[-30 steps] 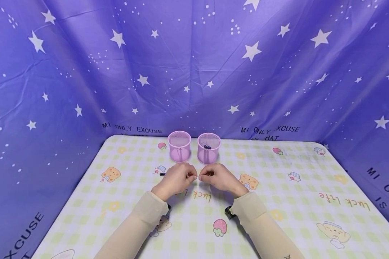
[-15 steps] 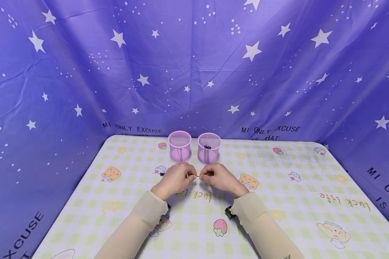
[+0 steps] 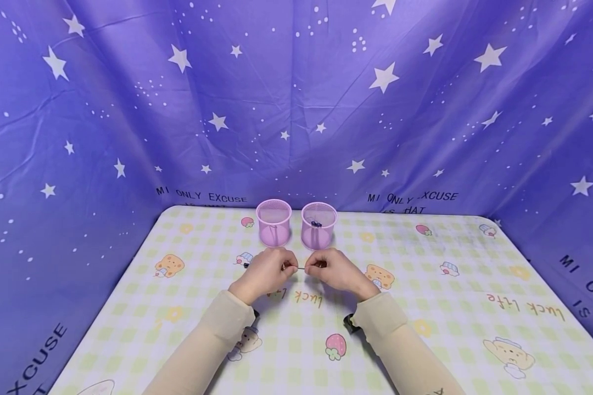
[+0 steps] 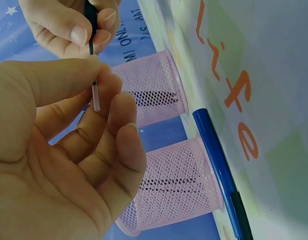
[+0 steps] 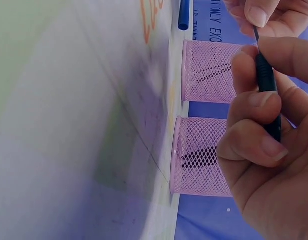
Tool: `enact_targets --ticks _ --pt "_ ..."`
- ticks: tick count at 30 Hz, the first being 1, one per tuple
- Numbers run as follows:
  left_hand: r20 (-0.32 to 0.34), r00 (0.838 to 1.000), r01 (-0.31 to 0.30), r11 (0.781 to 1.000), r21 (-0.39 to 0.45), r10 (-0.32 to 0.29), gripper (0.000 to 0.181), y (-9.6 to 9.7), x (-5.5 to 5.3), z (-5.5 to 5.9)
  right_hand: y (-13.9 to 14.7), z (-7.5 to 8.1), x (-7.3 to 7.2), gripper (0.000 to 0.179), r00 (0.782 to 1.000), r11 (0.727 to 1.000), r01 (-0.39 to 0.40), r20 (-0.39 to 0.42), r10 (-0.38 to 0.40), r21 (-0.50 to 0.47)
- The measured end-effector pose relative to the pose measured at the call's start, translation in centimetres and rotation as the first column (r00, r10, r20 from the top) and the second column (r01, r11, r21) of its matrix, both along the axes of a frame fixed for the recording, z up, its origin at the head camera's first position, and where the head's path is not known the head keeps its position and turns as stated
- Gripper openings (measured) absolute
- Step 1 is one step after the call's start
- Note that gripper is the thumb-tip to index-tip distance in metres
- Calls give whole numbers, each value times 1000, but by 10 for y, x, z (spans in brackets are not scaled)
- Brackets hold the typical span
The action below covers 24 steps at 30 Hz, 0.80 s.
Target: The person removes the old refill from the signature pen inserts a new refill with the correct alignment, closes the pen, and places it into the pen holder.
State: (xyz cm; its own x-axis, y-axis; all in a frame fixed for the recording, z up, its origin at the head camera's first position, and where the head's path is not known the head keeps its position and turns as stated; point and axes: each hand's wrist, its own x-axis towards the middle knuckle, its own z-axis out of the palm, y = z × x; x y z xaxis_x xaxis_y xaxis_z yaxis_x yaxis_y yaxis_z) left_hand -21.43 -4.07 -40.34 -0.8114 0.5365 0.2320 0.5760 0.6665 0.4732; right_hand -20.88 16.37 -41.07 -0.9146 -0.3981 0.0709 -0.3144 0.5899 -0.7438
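Note:
In my right hand [image 5: 274, 135] I grip a slim dark ribbed pen section [image 5: 266, 75], fingers curled round it. A thin dark tube that looks like a pen refill [image 4: 95, 95] runs from it to my left hand [image 4: 78, 145], ending in a clear tip. My left thumb and index finger pinch this tube; the other left fingers are loosely bent. Both hands meet above the table's middle, a small gap apart. A blue pen barrel [image 4: 214, 165] with a dark end lies on the table beside my left hand, mostly hidden by it in the head view.
Two pink mesh cups stand just beyond the hands: a left cup [image 3: 274, 241] and a right cup [image 3: 318, 244] with small dark items inside. A checked cloth [image 3: 454, 318] covers the table. Purple star-patterned curtains [image 3: 296, 109] hang at the back and sides.
My left hand has shifted slightly left, and the gap between the hands has widened a little, showing more of the thin dark tube. The right hand has barely moved; the cups stay put.

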Motion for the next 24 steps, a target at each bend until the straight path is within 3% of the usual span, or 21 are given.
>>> enact_targets --ticks 15,24 --pt "0 1000 -15 1000 -3 15 5 -3 -2 0 1 0 -1 8 1000 1000 1 -1 -1 -1" --pt "3 1000 24 999 32 -24 7 -1 -1 2 1 0 -1 7 1000 1000 6 -8 -6 2"
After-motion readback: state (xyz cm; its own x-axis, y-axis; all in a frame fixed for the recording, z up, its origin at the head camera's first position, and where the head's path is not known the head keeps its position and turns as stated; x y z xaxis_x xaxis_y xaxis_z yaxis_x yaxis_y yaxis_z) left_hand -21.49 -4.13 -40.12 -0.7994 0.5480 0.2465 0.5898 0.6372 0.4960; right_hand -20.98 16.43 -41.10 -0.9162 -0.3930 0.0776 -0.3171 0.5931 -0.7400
